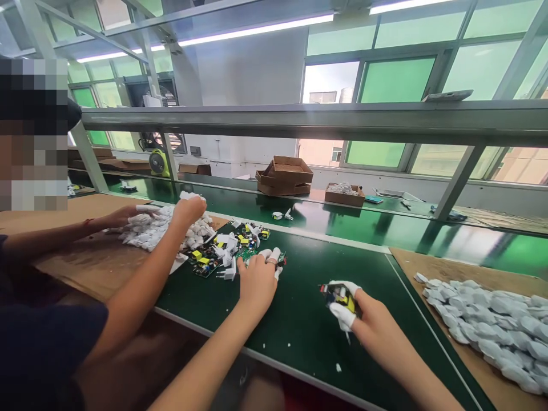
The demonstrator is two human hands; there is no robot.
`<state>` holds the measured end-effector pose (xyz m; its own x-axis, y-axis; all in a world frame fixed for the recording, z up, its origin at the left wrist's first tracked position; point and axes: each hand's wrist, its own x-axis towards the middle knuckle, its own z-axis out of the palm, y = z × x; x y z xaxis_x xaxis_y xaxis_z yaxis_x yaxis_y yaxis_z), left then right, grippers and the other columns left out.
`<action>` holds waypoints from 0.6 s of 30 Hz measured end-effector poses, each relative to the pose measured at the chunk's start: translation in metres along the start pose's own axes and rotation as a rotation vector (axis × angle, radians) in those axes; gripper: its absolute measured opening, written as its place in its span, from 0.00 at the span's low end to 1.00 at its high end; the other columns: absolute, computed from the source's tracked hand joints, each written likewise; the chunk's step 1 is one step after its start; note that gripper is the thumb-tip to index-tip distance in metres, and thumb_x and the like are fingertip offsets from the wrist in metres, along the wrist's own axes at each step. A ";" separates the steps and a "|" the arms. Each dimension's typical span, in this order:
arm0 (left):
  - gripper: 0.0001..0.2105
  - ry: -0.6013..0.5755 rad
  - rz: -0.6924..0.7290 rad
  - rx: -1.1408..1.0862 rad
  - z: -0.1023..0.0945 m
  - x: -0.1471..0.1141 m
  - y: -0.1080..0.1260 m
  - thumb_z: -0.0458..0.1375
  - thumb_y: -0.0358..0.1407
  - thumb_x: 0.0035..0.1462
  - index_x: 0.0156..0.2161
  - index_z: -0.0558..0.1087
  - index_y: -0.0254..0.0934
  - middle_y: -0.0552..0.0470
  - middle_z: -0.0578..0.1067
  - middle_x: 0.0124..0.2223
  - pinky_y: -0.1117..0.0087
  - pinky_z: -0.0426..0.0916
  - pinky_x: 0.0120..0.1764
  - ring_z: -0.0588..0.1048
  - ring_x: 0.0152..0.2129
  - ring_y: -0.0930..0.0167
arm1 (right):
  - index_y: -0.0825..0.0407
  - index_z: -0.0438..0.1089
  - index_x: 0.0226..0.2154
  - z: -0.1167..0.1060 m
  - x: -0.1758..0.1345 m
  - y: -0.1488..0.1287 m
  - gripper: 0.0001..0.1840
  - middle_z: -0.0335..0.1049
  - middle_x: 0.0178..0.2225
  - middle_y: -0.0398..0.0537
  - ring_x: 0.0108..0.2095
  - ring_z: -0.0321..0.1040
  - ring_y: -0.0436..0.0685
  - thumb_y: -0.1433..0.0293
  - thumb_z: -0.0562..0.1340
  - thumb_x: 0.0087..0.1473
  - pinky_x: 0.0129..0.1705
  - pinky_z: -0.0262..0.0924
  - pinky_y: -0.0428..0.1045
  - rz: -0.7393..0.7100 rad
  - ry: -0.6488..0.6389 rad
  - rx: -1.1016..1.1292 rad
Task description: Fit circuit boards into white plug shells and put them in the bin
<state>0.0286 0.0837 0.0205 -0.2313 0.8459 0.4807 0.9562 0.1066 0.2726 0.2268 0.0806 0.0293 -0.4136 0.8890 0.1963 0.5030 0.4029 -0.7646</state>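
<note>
My right hand (370,317) pinches a small circuit board (340,298) with a yellow transformer above the green bench. White finger cots cover its thumb and fingertip. My left hand (259,279), also in white finger cots, is closed at the right end of a heap of circuit boards (205,260) with white plug parts. A bit of green board with a red part shows past its fingers; most of what it grips is hidden. A white two-pin plug (229,271) lies just left of that hand.
White plastic housings (492,325) cover cardboard on the right. At left, a co-worker's hands (188,210) are over a pile of white housings (148,228). Beyond the belt (363,225) are cardboard trays (285,177) and a box (345,197). A metal rail (299,121) crosses above.
</note>
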 end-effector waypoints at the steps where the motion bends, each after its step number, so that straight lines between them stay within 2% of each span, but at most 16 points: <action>1: 0.14 -0.025 0.020 0.036 0.008 0.005 0.001 0.46 0.25 0.48 0.38 0.69 0.28 0.36 0.69 0.40 0.43 0.38 0.47 0.62 0.43 0.58 | 0.58 0.63 0.38 0.002 0.009 -0.002 0.15 0.68 0.31 0.53 0.30 0.65 0.59 0.67 0.51 0.48 0.32 0.59 0.53 -0.072 -0.009 -0.208; 3: 0.12 -0.092 0.109 0.108 0.020 0.007 0.003 0.49 0.27 0.46 0.37 0.70 0.29 0.35 0.69 0.42 0.39 0.32 0.45 0.59 0.46 0.56 | 0.59 0.60 0.44 0.011 0.024 -0.005 0.19 0.65 0.40 0.58 0.42 0.60 0.62 0.72 0.50 0.48 0.42 0.53 0.58 -0.197 -0.018 -0.488; 5: 0.15 -0.156 0.203 0.139 0.023 0.000 0.002 0.52 0.31 0.44 0.40 0.68 0.32 0.36 0.65 0.47 0.39 0.35 0.45 0.54 0.50 0.58 | 0.60 0.54 0.50 0.021 0.030 -0.005 0.25 0.56 0.49 0.61 0.52 0.45 0.67 0.72 0.53 0.47 0.48 0.37 0.67 -0.275 -0.079 -0.637; 7: 0.17 -0.171 0.241 0.163 0.017 -0.011 -0.002 0.49 0.30 0.45 0.43 0.66 0.33 0.37 0.60 0.52 0.38 0.38 0.45 0.51 0.52 0.59 | 0.60 0.50 0.52 0.027 0.028 -0.003 0.31 0.45 0.54 0.62 0.55 0.31 0.70 0.68 0.56 0.45 0.47 0.26 0.72 -0.290 -0.202 -0.699; 9: 0.18 -0.161 0.227 0.188 0.005 -0.021 -0.005 0.43 0.27 0.47 0.44 0.65 0.32 0.37 0.59 0.53 0.38 0.40 0.44 0.51 0.53 0.60 | 0.59 0.48 0.53 0.027 0.018 0.003 0.32 0.39 0.55 0.61 0.55 0.27 0.69 0.64 0.55 0.46 0.47 0.26 0.72 -0.251 -0.281 -0.704; 11: 0.20 -0.175 0.245 0.174 -0.003 -0.029 -0.004 0.40 0.27 0.49 0.47 0.63 0.32 0.38 0.57 0.54 0.40 0.42 0.45 0.50 0.53 0.61 | 0.55 0.46 0.54 0.024 0.003 0.014 0.31 0.37 0.56 0.55 0.56 0.27 0.66 0.62 0.52 0.48 0.49 0.28 0.70 -0.198 -0.225 -0.621; 13: 0.20 -0.252 0.337 0.126 -0.004 -0.033 0.003 0.40 0.33 0.52 0.51 0.58 0.39 0.42 0.54 0.56 0.43 0.42 0.47 0.47 0.53 0.59 | 0.48 0.48 0.53 0.020 -0.015 0.029 0.28 0.40 0.56 0.49 0.55 0.31 0.65 0.61 0.51 0.49 0.50 0.31 0.69 -0.183 -0.126 -0.486; 15: 0.20 -0.345 0.382 0.118 0.003 -0.034 0.016 0.42 0.42 0.52 0.50 0.59 0.44 0.44 0.53 0.56 0.44 0.36 0.48 0.45 0.54 0.55 | 0.40 0.55 0.49 0.017 -0.038 0.046 0.25 0.48 0.54 0.43 0.54 0.37 0.67 0.59 0.53 0.46 0.49 0.33 0.69 -0.174 -0.031 -0.320; 18: 0.20 -0.408 0.258 0.185 0.021 -0.026 0.036 0.45 0.44 0.50 0.47 0.65 0.41 0.41 0.57 0.54 0.45 0.29 0.48 0.47 0.52 0.48 | 0.32 0.61 0.42 0.010 -0.075 0.071 0.19 0.58 0.48 0.41 0.50 0.49 0.67 0.55 0.54 0.44 0.48 0.42 0.67 -0.068 0.096 -0.145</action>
<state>0.0727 0.0762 -0.0002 0.0696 0.9879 0.1384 0.9972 -0.0728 0.0184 0.2859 0.0408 -0.0461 -0.3797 0.8727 0.3071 0.5836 0.4835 -0.6524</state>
